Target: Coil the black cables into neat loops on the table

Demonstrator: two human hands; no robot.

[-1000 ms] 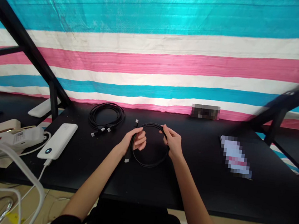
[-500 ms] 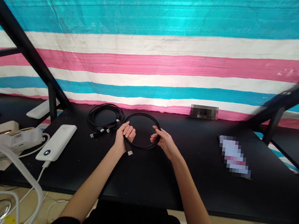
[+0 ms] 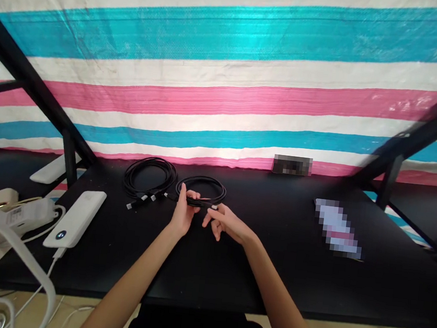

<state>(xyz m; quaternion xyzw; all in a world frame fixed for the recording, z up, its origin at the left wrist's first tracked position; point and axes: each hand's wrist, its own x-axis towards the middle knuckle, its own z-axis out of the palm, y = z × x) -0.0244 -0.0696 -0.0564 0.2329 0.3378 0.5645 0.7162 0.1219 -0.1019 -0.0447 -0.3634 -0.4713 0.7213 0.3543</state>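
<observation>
A black cable (image 3: 221, 185) is wound into a round coil in front of me. My left hand (image 3: 184, 214) grips the near-left part of this coil, its thumb pointing up and its fingers curled at the strands. One metal-tipped plug (image 3: 214, 206) lies along the coil's near side, pointing right. Just below that plug is my right hand (image 3: 229, 224), its fingers loosely bent and apart, with nothing visible between them. Whether its thumb touches the plug I cannot tell. Left of my hands lies a second, larger coil of black cable (image 3: 126, 176), with several metal-tipped plugs at its near side.
A white power bank (image 3: 78, 219) with a plugged-in white cord lies on the black table (image 3: 269, 275) at left. White chargers (image 3: 31, 211) and cords crowd the left edge. A blurred-out phone-like object (image 3: 337, 228) lies right; a small dark box (image 3: 292, 165) stands at the back.
The held coil has tilted flatter and lower. My right hand has let go of the coil's right side and moved nearer my left hand. The plug has swung from below to the right.
</observation>
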